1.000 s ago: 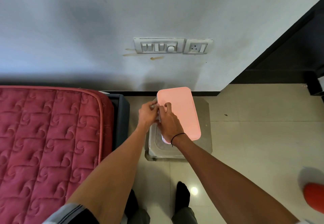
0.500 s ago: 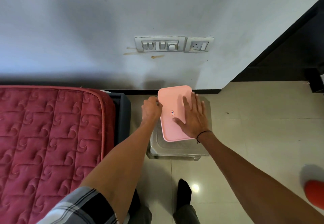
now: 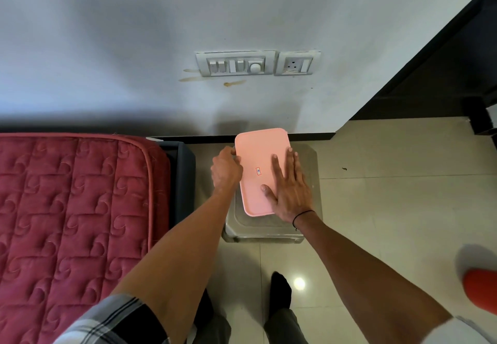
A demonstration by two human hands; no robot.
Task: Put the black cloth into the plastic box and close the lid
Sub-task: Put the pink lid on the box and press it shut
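The right hand (image 3: 289, 193) lay flat on the pink lid (image 3: 262, 171), palm down, fingers (image 3: 277, 167) spread and pointing to twelve o'clock, gripping nothing; it covered the lid's four-to-five o'clock part, a dark band (image 3: 302, 215) round its wrist. The left hand (image 3: 226, 171) sat at the lid's nine o'clock edge, fingers curled and closed on that edge, thumb tip on the rim at about ten o'clock. The lid lay level over the box; a small sticker (image 3: 258, 171) showed near its middle; the box under it was hidden, so was the black cloth, and whether it lay inside could not be told. The lid and box rested on a steel stool (image 3: 258, 232), whose top showed bare at six and three o'clock of the lid.

At nine o'clock from the stool stood a bed with a red quilted mattress (image 3: 72, 209), just beside it, a dark frame (image 3: 184, 182) between them. At twelve o'clock rose a white wall (image 3: 134, 47) with a switch panel (image 3: 235, 63) and a socket (image 3: 297, 63) side by side, brownish smears (image 3: 234, 83) just below the panel. At two o'clock a dark doorway (image 3: 443, 80) opened. The floor (image 3: 390, 209) was pale tile; at six o'clock of the stool stood the person's feet in dark socks (image 3: 281, 290); at four o'clock, at the picture's edge, lay a blurred orange thing (image 3: 481, 290).
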